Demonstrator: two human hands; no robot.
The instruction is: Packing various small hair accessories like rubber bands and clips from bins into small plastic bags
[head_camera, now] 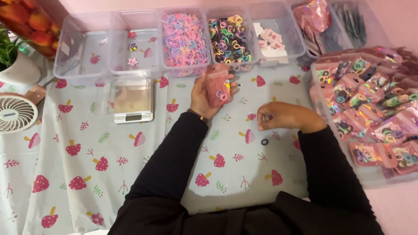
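Note:
My left hand [204, 96] holds a small pink pouch [218, 85] upright over the table; a few coloured hair rings show through its clear front. To the right, my right hand [281, 116] rests low on the tablecloth with fingers curled together; whether something small is pinched in them cannot be told. A single dark hair ring [264, 142] lies on the cloth just below that hand. Both arms wear black sleeves.
A row of clear bins lines the far edge: pastel hair ties [184, 39], mixed coloured rings [229, 39], paper cards [272, 40]. A small scale [132, 101] stands left of centre. A tray of filled pink pouches [370, 109] sits right; a white fan [15, 113] left.

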